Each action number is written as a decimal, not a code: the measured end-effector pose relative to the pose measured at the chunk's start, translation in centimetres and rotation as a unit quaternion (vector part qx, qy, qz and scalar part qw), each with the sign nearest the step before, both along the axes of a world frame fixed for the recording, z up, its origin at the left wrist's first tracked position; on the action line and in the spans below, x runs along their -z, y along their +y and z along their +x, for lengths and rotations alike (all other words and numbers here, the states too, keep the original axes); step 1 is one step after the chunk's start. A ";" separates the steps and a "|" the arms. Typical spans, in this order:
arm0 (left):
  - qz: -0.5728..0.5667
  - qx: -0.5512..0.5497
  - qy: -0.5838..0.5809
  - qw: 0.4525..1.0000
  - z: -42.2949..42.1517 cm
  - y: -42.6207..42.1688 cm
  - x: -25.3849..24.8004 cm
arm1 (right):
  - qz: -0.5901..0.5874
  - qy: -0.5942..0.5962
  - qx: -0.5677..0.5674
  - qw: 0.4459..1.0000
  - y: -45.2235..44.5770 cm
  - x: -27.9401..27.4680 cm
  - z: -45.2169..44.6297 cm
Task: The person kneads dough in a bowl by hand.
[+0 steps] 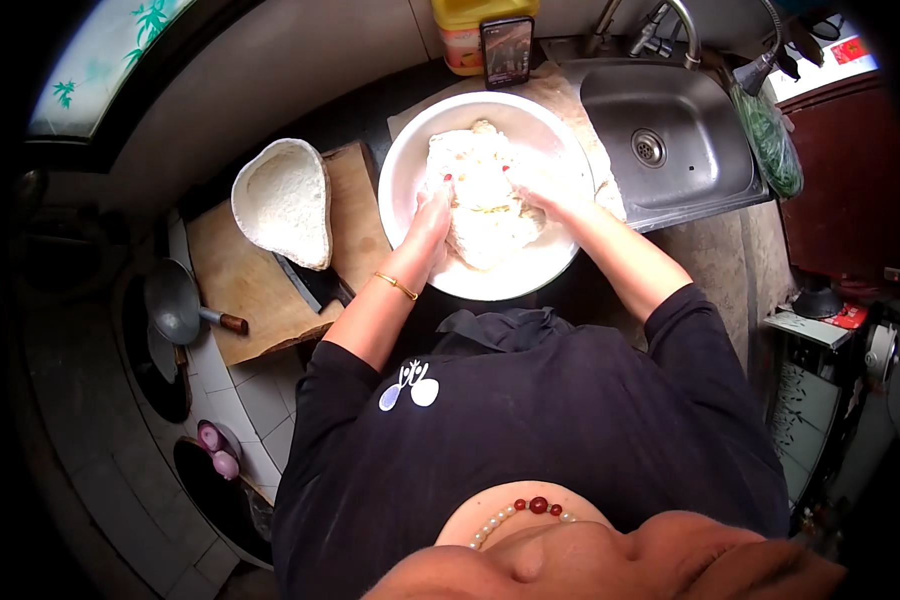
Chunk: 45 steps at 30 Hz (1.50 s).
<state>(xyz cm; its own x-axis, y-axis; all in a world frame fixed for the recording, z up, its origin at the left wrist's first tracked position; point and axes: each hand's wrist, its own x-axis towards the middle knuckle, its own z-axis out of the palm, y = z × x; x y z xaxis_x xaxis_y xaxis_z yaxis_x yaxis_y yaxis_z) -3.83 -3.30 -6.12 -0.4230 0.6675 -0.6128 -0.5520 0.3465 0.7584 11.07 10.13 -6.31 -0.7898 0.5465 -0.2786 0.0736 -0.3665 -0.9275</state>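
A pale, floury dough fills the middle of a wide white basin. My left hand presses on the dough's left side, thumb on top and the other fingers mostly hidden. From the right, my right hand grips the opposite side, with its thumb also on the dough. Glare off the basin washes out some detail of the fingers. Left of the basin, a gourd-shaped scoop holds white flour.
Beneath the scoop lies a wooden cutting board with a dark blade on it. A metal ladle and purple onions sit further left. Behind the basin, a phone leans on a yellow jug. A steel sink adjoins the right.
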 end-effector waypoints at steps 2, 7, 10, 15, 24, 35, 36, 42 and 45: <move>0.093 0.017 -0.026 0.995 -0.1 0.2 -0.7 | 0.007 -0.220 0.011 0.975 0.0 -4.3 -1.9; 0.159 0.026 -0.136 0.978 0.5 0.2 -1.1 | 0.396 -0.196 -0.186 0.877 -0.6 -8.8 -1.8; 0.127 0.027 -0.117 0.985 0.6 0.0 -1.3 | 0.517 -0.193 -0.257 0.794 -2.0 -7.3 -2.1; -0.007 0.039 -0.009 0.999 -0.4 0.5 -0.1 | 0.519 -0.280 -0.311 0.745 -4.0 -5.4 -4.0; -0.103 0.115 0.083 0.984 -2.5 1.1 3.9 | 0.464 -0.327 -0.282 0.773 -3.3 -4.2 -7.8; -0.165 0.164 0.378 0.896 -4.2 2.9 -0.6 | 0.471 -0.318 -0.207 0.796 0.9 -9.4 -3.9; -0.154 0.136 0.368 0.907 -4.2 3.6 -0.7 | 0.441 -0.356 -0.168 0.806 2.2 -8.5 -4.5; -0.016 0.021 0.075 0.997 -3.8 5.4 -0.8 | -0.129 -0.079 0.136 0.979 4.3 5.2 -7.4; 0.074 0.083 0.013 0.994 -3.9 4.1 -4.6 | -0.088 -0.110 0.068 0.988 3.5 -0.2 -6.2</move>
